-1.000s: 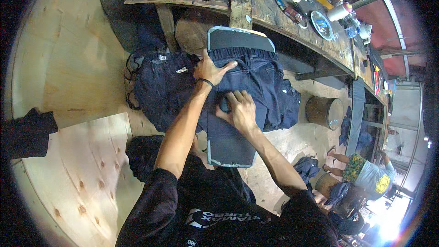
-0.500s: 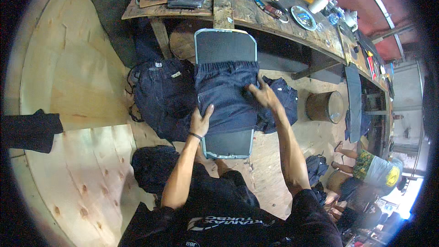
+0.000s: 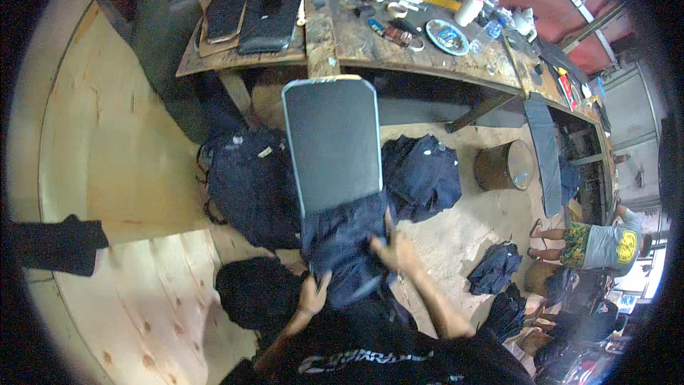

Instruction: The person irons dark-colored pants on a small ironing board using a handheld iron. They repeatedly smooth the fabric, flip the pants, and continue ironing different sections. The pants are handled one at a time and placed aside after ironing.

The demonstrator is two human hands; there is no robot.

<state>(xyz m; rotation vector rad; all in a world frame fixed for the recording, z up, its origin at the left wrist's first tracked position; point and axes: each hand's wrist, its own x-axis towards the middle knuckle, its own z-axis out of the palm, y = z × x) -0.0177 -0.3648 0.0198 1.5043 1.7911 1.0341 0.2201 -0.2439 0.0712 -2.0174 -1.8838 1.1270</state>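
Observation:
A dark blue garment (image 3: 343,235) with a gathered waistband is wrapped round the near end of a long board (image 3: 333,142). This board is dark grey with a pale rim and clipped far corners, and its far part lies bare. My left hand (image 3: 312,294) grips the garment's left edge, thumb on top and fingers tucked underneath. On the opposite edge my right hand (image 3: 396,251) holds the cloth, its thumb lying across the front. The board's near end is hidden by the garment.
Dark garment piles lie left (image 3: 249,185) and right (image 3: 422,175) of the board. A wooden workbench (image 3: 399,57) crosses the far side, bearing a blue dish (image 3: 447,37) and a thread cone (image 3: 470,7). A round drum (image 3: 503,164) stands right; another person (image 3: 605,246) is beyond it.
The garment has slid toward me along the board, baring much more of its far part and covering its near end. Both hands have moved nearer my body with the cloth.

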